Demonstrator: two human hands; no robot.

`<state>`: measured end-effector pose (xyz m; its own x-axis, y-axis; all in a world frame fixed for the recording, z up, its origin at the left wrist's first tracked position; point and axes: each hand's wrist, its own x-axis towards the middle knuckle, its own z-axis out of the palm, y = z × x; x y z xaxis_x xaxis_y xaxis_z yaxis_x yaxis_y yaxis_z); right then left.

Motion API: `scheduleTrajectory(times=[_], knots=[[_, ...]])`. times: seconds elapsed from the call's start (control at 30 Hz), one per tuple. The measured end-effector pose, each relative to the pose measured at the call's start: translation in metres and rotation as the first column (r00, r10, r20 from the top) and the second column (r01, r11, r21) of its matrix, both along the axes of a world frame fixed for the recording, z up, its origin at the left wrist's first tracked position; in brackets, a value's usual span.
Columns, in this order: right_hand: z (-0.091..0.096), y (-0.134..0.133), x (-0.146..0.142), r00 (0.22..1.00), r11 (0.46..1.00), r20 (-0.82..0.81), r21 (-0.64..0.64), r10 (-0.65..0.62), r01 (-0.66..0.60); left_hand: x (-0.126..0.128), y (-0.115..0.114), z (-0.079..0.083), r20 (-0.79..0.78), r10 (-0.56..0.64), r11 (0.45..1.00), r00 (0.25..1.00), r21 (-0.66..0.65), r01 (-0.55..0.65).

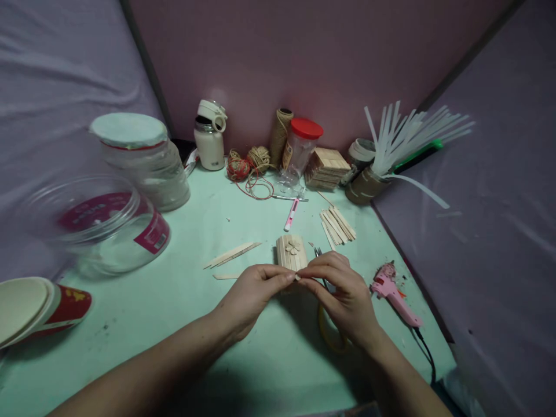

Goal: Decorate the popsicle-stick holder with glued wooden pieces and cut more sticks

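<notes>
My left hand [260,292] and my right hand [343,289] meet at the fingertips, both pinching one small pale wooden piece [297,277]. Its exact shape is mostly covered by my fingers. Just behind them stands a small box made of wooden sticks [284,255], with a flower of thin wooden petals [293,247] on its face. Under my right hand lies a tool with a yellow handle loop [332,341], partly hidden. Loose wooden sticks [234,253] lie to the left of the box.
At right is a pink glue gun [395,298] with its cord. Farther back are a stick bundle [336,226], a pink cutter [291,214], a red-lidded jar [299,150], twine [259,157] and glue sticks [403,139]. Plastic tubs [152,231] and paper cups [65,310] stand left.
</notes>
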<state>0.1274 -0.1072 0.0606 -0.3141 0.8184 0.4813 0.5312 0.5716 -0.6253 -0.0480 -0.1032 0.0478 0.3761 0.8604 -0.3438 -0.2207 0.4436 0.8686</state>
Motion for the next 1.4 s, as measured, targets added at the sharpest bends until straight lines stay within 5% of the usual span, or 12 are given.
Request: scheduleTrajectory(times=[0.13, 0.23, 0.37, 0.43, 0.6, 1.4], knots=[[-0.006, 0.005, 0.002, 0.998, 0.998, -0.036, -0.038, -0.046, 0.045, -0.002, 0.001, -0.001, -0.092, 0.014, 0.998, 0.996, 0.07, -0.008], [-0.01, 0.014, 0.003, 0.989, 0.987, -0.075, -0.106, -0.127, 0.119, -0.004, 0.004, -0.005, -0.318, 0.083, 0.972, 0.944, 0.236, -0.006], [-0.014, 0.029, 0.003, 0.971, 0.965, -0.107, -0.176, -0.215, 0.194, -0.006, 0.007, -0.021, -0.492, 0.272, 0.845, 0.827, 0.533, 0.04], [-0.015, 0.036, 0.002, 0.968, 0.963, -0.113, -0.18, -0.225, 0.202, -0.006, 0.008, -0.033, -0.507, 0.275, 0.795, 0.817, 0.597, 0.103], [-0.021, 0.046, 0.004, 0.97, 0.961, -0.124, -0.211, -0.209, 0.18, 0.002, 0.01, -0.049, -0.522, 0.206, 0.757, 0.828, 0.621, 0.203], [-0.034, 0.054, 0.014, 0.965, 0.928, -0.138, -0.332, -0.223, 0.167, 0.014, 0.016, -0.047, -0.545, 0.195, 0.762, 0.815, 0.608, 0.224]])
